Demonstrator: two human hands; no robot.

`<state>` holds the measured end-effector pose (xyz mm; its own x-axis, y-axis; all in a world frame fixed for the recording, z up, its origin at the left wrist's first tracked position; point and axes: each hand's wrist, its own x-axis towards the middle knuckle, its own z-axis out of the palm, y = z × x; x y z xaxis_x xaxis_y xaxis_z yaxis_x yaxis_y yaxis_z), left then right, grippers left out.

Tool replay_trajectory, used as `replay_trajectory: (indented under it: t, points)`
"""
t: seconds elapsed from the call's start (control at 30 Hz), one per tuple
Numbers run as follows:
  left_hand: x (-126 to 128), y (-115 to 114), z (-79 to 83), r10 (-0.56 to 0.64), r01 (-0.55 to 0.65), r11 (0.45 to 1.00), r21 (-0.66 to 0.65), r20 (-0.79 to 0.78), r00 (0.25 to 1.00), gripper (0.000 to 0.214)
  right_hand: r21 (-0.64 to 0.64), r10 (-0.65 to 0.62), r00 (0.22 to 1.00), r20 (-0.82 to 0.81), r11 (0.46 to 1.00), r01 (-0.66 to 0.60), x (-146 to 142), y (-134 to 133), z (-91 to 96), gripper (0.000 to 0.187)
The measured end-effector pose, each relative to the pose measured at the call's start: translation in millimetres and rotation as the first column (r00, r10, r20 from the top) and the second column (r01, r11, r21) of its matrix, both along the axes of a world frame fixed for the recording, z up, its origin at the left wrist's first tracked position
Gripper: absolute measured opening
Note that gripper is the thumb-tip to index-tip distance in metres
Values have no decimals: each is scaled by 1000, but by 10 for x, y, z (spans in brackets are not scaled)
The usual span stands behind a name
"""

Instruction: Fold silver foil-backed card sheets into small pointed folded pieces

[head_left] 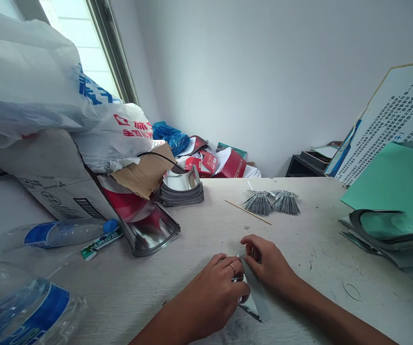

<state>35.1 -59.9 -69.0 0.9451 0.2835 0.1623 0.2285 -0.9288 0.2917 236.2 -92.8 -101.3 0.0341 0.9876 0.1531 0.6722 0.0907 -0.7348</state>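
My left hand [221,292], with a ring on one finger, is closed over a folded silver sheet [251,306] on the table. Its fingertips press on the shiny part; a grey strip runs along the sheet's right side. At the sheet's upper end, my right hand [266,261] has thumb and forefinger bent together against the edge. Whether it truly pinches the sheet is partly hidden. Beyond my hands lie two fan-shaped bundles of folded silver strips [258,203] side by side. A thin wooden stick [248,212] rests just before them.
At left are a stack of curved silver sheets [181,189], more sheets [152,232], a cardboard box [59,177], plastic bottles [73,232] and a toothpaste box [102,242]. On the right lie grey-green sheets [400,239], a green folder [389,177] and a rubber band [352,291].
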Motion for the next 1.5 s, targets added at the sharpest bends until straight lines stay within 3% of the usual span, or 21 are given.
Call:
replay_trajectory:
  t: [0.5, 0.73, 0.97, 1.5]
  points:
    - [9, -14, 23, -5, 5, 1000, -5, -11, 1000, 20, 31, 14, 999, 48, 999, -15, 6, 14, -50, 46]
    - [15, -28, 23, 7, -7, 1000, 3, -11, 1000, 20, 125, 68, 996, 55, 989, -75, -7, -14, -74, 50]
    - [21, -13, 72, -19, 19, 1000, -10, -6, 1000, 19, 220, 141, 977, 163, 960, -175, 10, -25, -89, 44]
    - [-1, 4, 74, -27, 27, 999, -23, 21, 999, 23, 224, 184, 950, 253, 944, -243, 49, -28, -54, 33]
